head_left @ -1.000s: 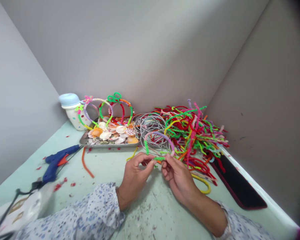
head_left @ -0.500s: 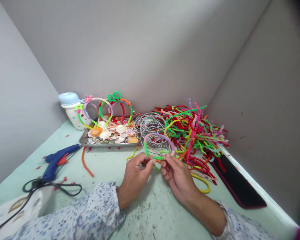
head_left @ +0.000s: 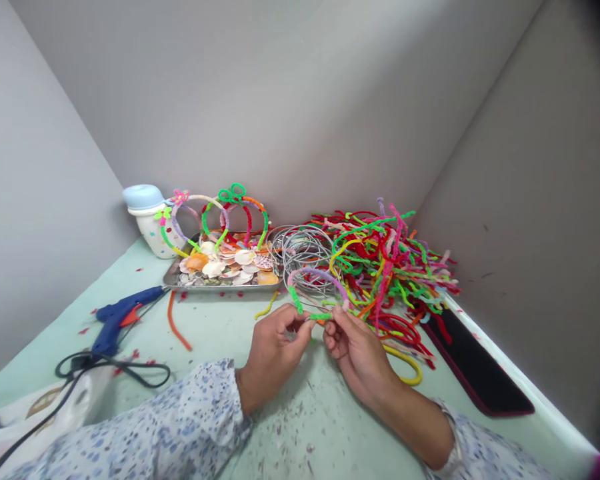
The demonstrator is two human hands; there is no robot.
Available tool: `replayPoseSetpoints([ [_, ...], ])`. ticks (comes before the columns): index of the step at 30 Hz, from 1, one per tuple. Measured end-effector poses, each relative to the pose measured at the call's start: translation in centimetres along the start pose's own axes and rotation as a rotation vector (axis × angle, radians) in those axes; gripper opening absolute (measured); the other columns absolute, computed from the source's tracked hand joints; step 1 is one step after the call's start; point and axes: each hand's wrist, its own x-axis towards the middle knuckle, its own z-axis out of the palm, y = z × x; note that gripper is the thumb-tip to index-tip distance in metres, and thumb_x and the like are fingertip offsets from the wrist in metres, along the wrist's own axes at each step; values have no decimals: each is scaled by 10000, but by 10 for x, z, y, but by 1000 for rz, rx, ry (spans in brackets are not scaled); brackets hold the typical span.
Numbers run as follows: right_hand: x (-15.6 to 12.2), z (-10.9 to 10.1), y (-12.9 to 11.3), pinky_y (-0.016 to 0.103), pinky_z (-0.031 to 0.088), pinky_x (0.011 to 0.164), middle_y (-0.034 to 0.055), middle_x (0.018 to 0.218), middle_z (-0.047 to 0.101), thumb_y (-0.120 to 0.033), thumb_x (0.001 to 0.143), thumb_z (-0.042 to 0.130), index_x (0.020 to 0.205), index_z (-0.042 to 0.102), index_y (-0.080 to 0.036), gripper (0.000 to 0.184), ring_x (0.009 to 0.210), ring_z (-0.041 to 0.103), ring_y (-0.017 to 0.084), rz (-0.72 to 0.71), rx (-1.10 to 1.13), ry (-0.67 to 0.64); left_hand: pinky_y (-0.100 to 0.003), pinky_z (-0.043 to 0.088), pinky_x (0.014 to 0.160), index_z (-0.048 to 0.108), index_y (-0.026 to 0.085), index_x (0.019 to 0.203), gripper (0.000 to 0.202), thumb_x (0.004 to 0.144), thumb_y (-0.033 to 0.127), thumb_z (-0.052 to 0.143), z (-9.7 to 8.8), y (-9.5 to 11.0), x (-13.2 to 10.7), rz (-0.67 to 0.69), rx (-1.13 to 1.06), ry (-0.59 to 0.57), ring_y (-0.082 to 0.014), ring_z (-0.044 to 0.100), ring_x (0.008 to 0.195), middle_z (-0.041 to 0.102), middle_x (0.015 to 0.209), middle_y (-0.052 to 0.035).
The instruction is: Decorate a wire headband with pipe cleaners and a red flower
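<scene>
Pipe-cleaner-wrapped hoop [head_left: 321, 271] — left hand [head_left: 274, 347] and right hand [head_left: 364, 360] pinch it, thumbs against fingers, a green stretch [head_left: 321, 317] between them.

Left grip [head_left: 275, 347], right grip [head_left: 363, 357] — both pinching, fingertips [head_left: 307, 329] close

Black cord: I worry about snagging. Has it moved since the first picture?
Yes, rightward: the black cord now loops right of the blue glue gun handle.

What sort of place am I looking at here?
Probably a craft workspace. The left hand and right hand hold a fuzzy coloured hoop, a heap of fuzzy stems lies nearby, and what looks like a blue glue gun rests on the table.
</scene>
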Motion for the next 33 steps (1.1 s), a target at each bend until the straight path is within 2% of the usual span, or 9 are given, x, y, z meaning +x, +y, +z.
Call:
replayPoseSetpoints([
  [13,0,-1,-1,161,349,426,-31,554,547,-390,716,730,675,557,-163,288,475,474,66,-23,46,-8,-230,389,610,597,152,725,126,834,201,561,1,-3,-1,167,133,4,-119,513,632,561,663,-4],
  [19,0,-2,1,167,345,421,-28,567,554,-383,722,725,679,559,-166,277,481,476,72,-35,58,-6,-255,429,674,617,165,815,66,826,168,552,2,-5,1,164,79,2,-146,553,717,598,745,-25],
  [23,2,-3,1,166,343,420,-25,581,563,-385,727,719,687,565,-164,272,488,480,72,-45,43,2,-260,451,711,635,174,905,119,825,154,550,1,-6,1,153,25,21,-153,577,763,629,809,-36],
  [33,0,0,-2,177,344,428,-37,562,554,-402,708,727,669,557,-172,288,480,474,74,-31,35,13,-294,443,718,646,181,868,117,838,153,537,0,-10,0,236,138,4,-172,567,770,625,788,-44],
])
